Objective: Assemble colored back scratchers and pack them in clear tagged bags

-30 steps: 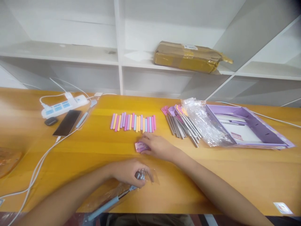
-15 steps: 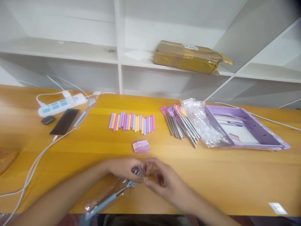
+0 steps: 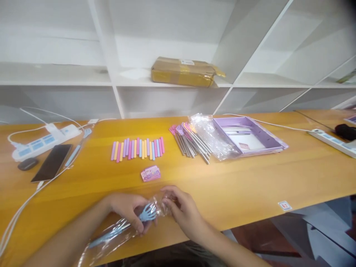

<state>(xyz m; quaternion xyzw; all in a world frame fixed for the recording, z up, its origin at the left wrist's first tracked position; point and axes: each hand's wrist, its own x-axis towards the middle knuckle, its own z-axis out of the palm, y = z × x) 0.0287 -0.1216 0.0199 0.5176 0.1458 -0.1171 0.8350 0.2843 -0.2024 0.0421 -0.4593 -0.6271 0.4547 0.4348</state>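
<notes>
A light-blue back scratcher (image 3: 148, 213) with a hand-shaped head and a metal shaft lies slantwise inside a clear plastic bag (image 3: 122, 227), near the table's front edge. My left hand (image 3: 130, 210) is closed around it just below the head, thumb on top. At the bag's end beyond the head, my right hand (image 3: 182, 211) pinches the clear film between thumb and fingers. Just past my hands sits a small stack of pink cards (image 3: 150, 173). Behind it several pastel handle tubes (image 3: 138, 149) lie in a row.
Several metal rods with coloured hand heads (image 3: 191, 141) lie beside clear bags (image 3: 214, 137) and an open purple box (image 3: 250, 148). To the left are a phone (image 3: 52, 162), a power strip (image 3: 46, 142), cables and another blue back scratcher (image 3: 79, 146). A cardboard parcel (image 3: 183, 72) rests on the shelf.
The view has swung to the right. The back scratcher's blue head, earlier partly hidden at my hands, now shows clearly inside the bag. My right hand has drawn slightly away from my left.
</notes>
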